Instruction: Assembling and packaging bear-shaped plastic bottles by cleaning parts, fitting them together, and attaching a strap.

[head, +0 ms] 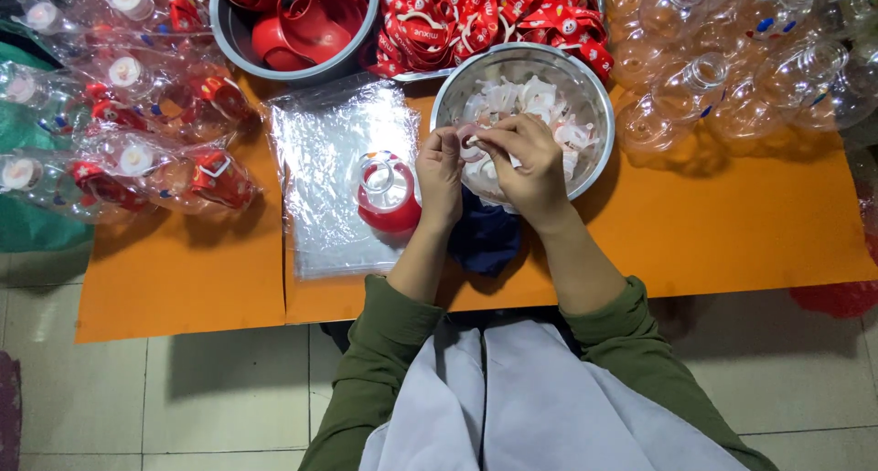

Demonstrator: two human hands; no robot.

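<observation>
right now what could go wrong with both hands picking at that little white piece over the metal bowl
The small white piece, pinched between left hand and right hand, could slip into the metal bowl among its lookalikes. The red-based bottle by the left wrist might get knocked over on the slippery plastic bags.

red-parts bowl (229, 32): top cut off | small white piece (472, 145): mostly hidden by fingers (494, 142)

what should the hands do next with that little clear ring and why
Probably carry the clear ring over to the red cap on the plastic bags. Both hands, left and right, pinch it above the steel bowl, and the cap waits beside them.
</observation>
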